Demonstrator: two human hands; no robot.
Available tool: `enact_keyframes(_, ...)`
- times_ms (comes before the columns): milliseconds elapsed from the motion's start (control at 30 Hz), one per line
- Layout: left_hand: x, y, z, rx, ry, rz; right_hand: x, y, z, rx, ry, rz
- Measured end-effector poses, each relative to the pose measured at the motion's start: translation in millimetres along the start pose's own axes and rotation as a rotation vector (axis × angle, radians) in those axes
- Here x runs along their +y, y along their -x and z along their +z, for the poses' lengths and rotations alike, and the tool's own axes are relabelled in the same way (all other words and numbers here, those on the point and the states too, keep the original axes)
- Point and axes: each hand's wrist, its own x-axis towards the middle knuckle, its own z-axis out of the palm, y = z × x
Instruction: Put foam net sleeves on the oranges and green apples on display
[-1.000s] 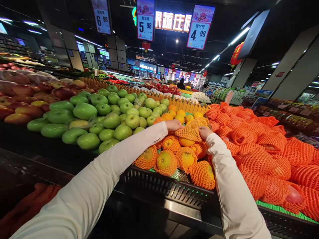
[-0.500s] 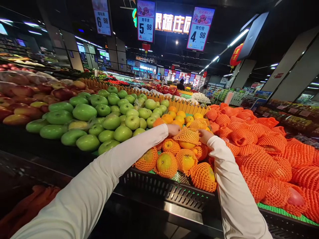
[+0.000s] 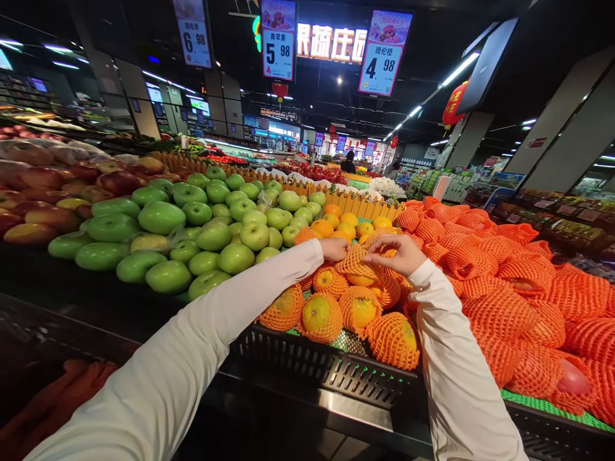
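Over a round orange (image 3: 361,280), webbed foam net (image 3: 353,262) pinched by left hand (image 3: 334,248), right hand (image 3: 400,254) alongside, grip unclear

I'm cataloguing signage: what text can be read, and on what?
"青苹果", "5.98": middle price sign
"晚伦橙", "4.98": right price sign
"6.98": left price sign; name blurred
"果蔬庄": lit sign, end partly hidden
Too small: price-sign fine print, distant signs. Blurred: lantern lettering.

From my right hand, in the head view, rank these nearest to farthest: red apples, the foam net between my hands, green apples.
1. Foam net: right by the right hand's fingertips.
2. Green apples: in the pile to the left.
3. Red apples: at the far left, past the green ones.
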Motion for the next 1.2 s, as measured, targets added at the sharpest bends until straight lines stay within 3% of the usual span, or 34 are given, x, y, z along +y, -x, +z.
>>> enact_keyframes(100, 2.4, 1.7, 0.0, -0.042, -0.146, -0.105, -0.9, 2.1, -5.2, -0.066, -0.027, 0.044)
enact_keyframes(433, 1.1, -2.6, -0.8, -0.021, -0.069, -0.165, 8.4, 20.2, -16.6, -0.542, -0.050, 0.305)
enact_keyframes(500, 1.0, -2.5, -1.4, -0.036, 0.011, -0.156, 4.4, 18.9, -15.6, -0.456, -0.003, 0.289)
enact_keyframes(633, 2.7, -1.1, -2.6, -0.032, 0.081, -0.194, -6.8, 10.1, -10.6, -0.053, 0.128, 0.113)
enact_keyframes(700, 4.5, -0.5, -2.5, -0.034, 0.035, -0.218, -7.1, 5.5, -5.4, 0.025, 0.176, 0.010)
enact_keyframes(800, 7.1, 0.4, -1.9, -0.042, -0.050, -0.222, 4.7, 1.4, 5.0, 0.022, 0.211, -0.101)
enact_keyframes(900, 8.3, 1.1, -1.9, -0.058, -0.099, -0.211, 25.3, 0.3, 14.9, 0.043, 0.127, -0.119)
enact_keyframes(1067, 6.5, 1.2, -1.7, -0.044, -0.101, -0.204, 41.9, 2.1, 23.3, -0.175, -0.037, 0.067)
enact_keyframes(1200, 8.1, 1.9, -0.8, 0.016, -0.020, -0.179, 30.1, 2.2, 25.2, -0.150, 0.041, 0.136)
